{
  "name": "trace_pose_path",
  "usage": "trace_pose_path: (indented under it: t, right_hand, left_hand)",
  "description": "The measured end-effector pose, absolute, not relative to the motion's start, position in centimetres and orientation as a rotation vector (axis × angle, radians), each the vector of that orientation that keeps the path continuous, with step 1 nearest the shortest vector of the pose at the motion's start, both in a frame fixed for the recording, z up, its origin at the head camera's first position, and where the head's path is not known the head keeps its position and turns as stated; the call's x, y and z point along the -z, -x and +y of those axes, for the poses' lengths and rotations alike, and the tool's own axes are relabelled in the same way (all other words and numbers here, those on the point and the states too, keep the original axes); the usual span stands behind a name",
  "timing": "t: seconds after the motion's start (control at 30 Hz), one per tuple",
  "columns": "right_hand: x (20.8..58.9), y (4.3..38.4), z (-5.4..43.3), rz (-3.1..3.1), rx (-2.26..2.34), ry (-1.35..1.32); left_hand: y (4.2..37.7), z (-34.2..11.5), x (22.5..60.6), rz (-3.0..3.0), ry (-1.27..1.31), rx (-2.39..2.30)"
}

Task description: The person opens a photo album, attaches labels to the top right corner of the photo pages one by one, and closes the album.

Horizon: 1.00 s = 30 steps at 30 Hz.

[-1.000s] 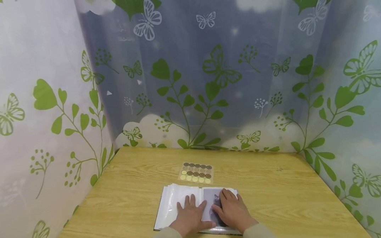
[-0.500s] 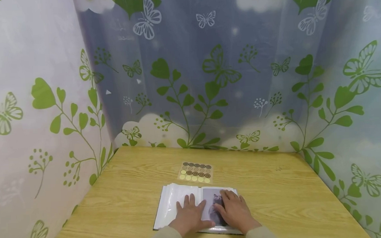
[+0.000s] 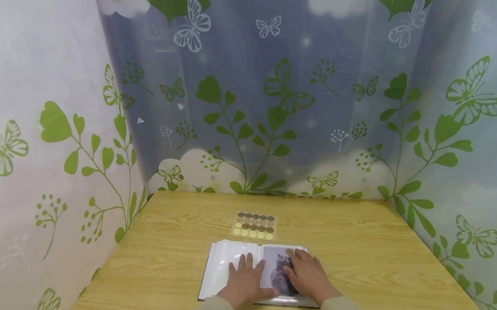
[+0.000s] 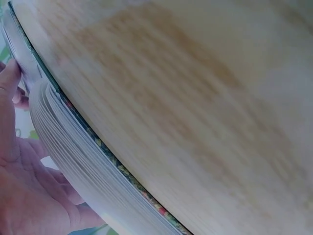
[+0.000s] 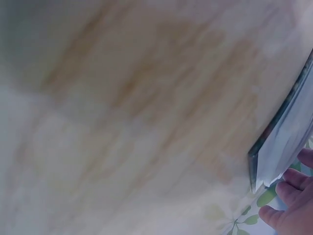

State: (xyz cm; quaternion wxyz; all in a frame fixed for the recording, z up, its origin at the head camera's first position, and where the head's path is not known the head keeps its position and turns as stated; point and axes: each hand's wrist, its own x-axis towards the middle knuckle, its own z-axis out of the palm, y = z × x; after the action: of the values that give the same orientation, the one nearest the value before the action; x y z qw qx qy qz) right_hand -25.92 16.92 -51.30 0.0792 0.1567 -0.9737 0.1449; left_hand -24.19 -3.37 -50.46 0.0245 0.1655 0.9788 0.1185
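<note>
A photo album (image 3: 219,270) lies open on the table, with a white, glossy sleeve on its left page. On the right page, a photo of a grey cat (image 3: 280,277) shows partly under the right hand. My left hand (image 3: 244,281) rests spread on the album near the fold, its thumb reaching over the right page. My right hand (image 3: 309,273) lies on the right side of that photo, fingers extended toward the top edge. In the left wrist view, the album's thick stack of pages (image 4: 83,152) shows beside the palm. The right wrist view catches the album's dark cover corner (image 5: 254,161) near the fingers.
Just behind the album lies a sheet of round stickers (image 3: 254,225) in dark, tan and yellow rows. The wood-grain table (image 3: 373,246) runs back to a curtain (image 3: 247,127) printed with leaves and butterflies, which also closes both sides.
My right hand has slid slightly right over the page, so more of the cat photo shows. My left hand stays spread on the album, shifted a touch left in view.
</note>
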Motion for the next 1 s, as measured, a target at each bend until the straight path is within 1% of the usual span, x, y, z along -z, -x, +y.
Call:
trace_pose_path:
  t: [0.3,0.63,1.0]
  right_hand:
    - [50.6,25.5,17.6,-2.947,-0.437,-0.439]
    - [50.5,25.3,18.2,-2.972,-0.456,-0.338]
    - [50.5,25.1,18.4,-2.974,-0.461,-0.355]
  left_hand:
    - [23.9,-3.4,50.1,3.081,-0.563,-0.28]
    - [23.6,-3.7,50.0,3.113,-0.613,-0.276]
    - [23.2,-3.1,49.9,3.144,-0.749,-0.192]
